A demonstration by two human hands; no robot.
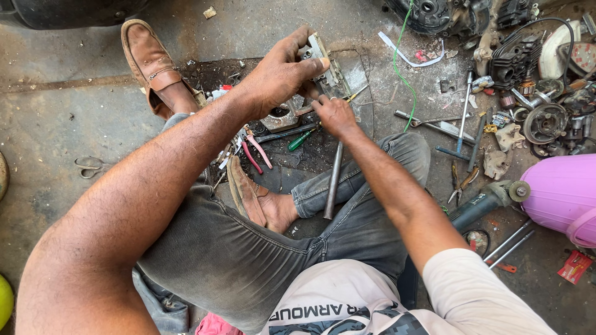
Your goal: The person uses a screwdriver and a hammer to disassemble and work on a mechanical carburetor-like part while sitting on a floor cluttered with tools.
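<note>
- Two hands meet over one grimy metal part (323, 68) on the concrete floor (62, 124), between the feet.
- Left hand (282, 74): grip clamped around that part's top and side.
- Right hand (335, 115): fingertips pressed against the part's lower edge; whether they pinch anything, I cannot tell.
- Steel rod (333, 180) lies across the right leg.
- Pink container (559, 192) sits far right.

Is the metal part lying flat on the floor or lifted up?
Lifted: the left hand grips the metal part from above, tilted off the floor, while the right hand touches its lower edge.
</note>
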